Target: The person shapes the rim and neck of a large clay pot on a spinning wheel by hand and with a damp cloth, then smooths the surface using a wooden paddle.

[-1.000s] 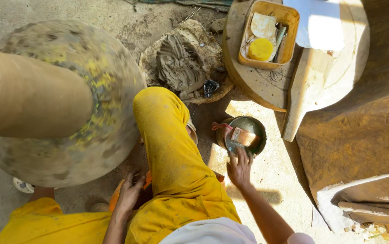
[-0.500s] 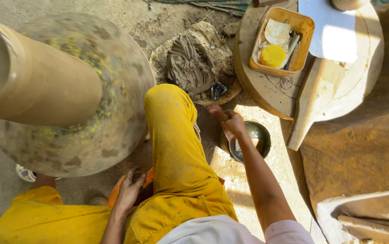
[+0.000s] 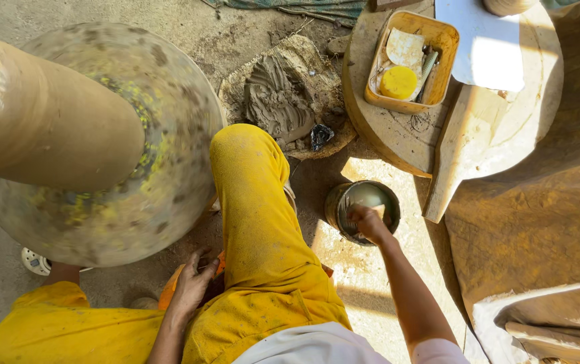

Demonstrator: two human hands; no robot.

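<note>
The right hand (image 3: 369, 222) reaches down into a small round metal bowl (image 3: 364, 210) that stands on the dusty floor (image 3: 377, 283). Its grip is closed, the fingers curled around something pale inside the bowl, though what that piece is cannot be told. The bowl sits directly under the hand, just beside the right knee of the yellow trousers (image 3: 263, 236).

The left hand (image 3: 192, 286) rests low beside the thigh, its fingers spread and loose, the grip open, touching an orange thing (image 3: 171, 296) mostly hidden under the leg.

Just beyond the bowl, a round wooden worktop (image 3: 398, 135) carries a yellow tray (image 3: 441, 50) with a yellow sponge (image 3: 398, 82) and a pale rag (image 3: 404, 48) in it. A flat wooden paddle (image 3: 468, 141) lies across the worktop's edge, its handle pointing toward the bowl. Beyond the knee, a lump of grey clay (image 3: 278, 101) lies on a sacking mat (image 3: 317, 67). To the left, well apart from the bowl, a large clay pot (image 3: 41, 128) stands on a wide, paint-flecked wheel (image 3: 148, 168).
</note>
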